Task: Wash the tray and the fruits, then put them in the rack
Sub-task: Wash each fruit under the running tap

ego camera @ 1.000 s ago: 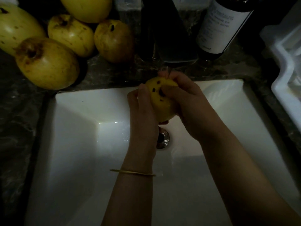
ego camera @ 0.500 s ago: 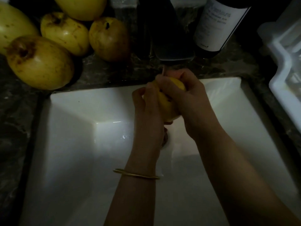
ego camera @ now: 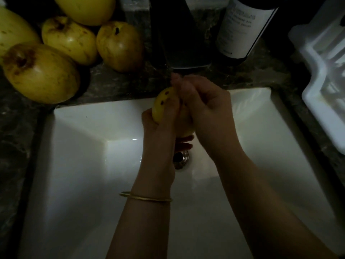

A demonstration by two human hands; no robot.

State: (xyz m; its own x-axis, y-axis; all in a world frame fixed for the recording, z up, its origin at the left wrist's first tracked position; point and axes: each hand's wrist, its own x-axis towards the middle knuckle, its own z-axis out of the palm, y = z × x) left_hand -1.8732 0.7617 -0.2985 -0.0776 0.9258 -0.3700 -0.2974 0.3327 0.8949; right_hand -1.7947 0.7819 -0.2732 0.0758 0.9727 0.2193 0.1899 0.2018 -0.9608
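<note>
A white rectangular sink [ego camera: 74, 165] was set in a dark stone bench [ego camera: 15, 128].
A white plastic rack [ego camera: 317, 101] stood at the right and big yellow fruits [ego camera: 41, 73] lay at the back left. The left hand [ego camera: 158, 131] and the right hand [ego camera: 207, 113] had their fingers [ego camera: 188, 86] curled round a small spotted yellow fruit [ego camera: 163, 101], above the sink.

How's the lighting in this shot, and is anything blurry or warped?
Head view: dim overall, the white sink brightest, with a glint on its drain; the dark bottle nearly lost in shadow; the right hand blurred at its fingertips over the yellow fruit; the sink's edges splay from the wide-angle lens.
</note>
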